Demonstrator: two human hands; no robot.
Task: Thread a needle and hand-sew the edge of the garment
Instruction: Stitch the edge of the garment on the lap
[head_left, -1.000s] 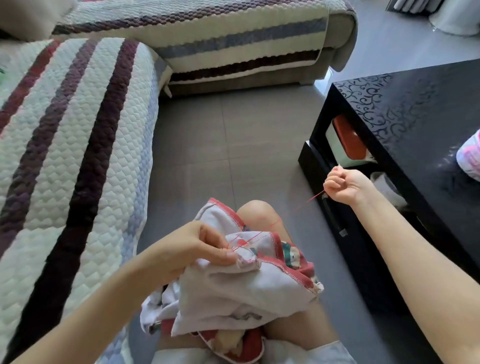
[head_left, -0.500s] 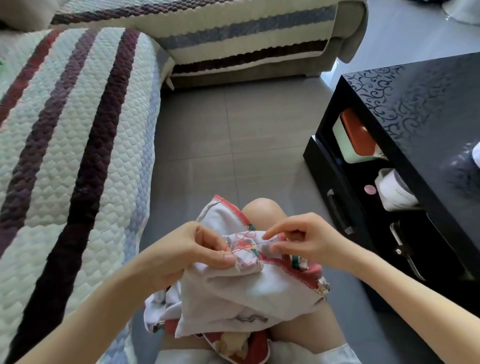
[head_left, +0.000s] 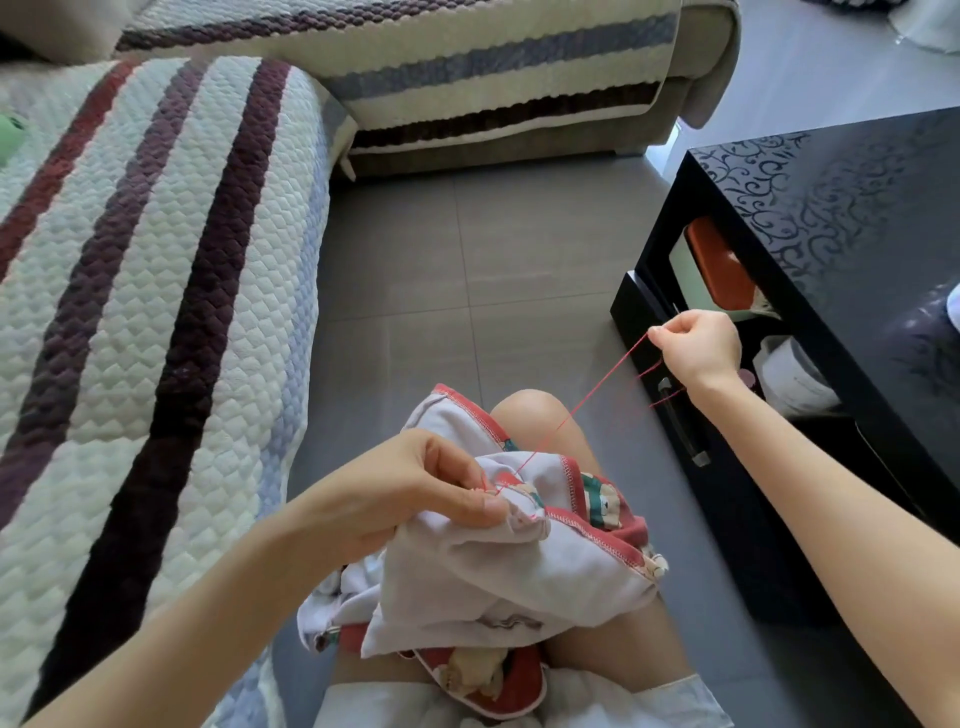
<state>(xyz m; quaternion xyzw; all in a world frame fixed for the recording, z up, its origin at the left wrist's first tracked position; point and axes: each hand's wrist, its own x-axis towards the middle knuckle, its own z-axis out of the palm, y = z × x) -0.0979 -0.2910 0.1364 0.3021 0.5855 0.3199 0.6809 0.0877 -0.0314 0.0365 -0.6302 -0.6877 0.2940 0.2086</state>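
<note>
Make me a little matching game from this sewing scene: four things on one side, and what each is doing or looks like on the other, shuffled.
1 left hand
2 right hand
3 thread
4 garment

A red, stretched straight
B white, red-edged, bunched
C raised, pinching the thread
D pinching the garment at the stitch

Pairs: 1-D, 2-C, 3-A, 4-B

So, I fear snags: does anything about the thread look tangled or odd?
Nothing stands out. The red thread runs straight from the garment, pinched by the left hand, to the right hand; spare strands trail loosely by that wrist.
</note>
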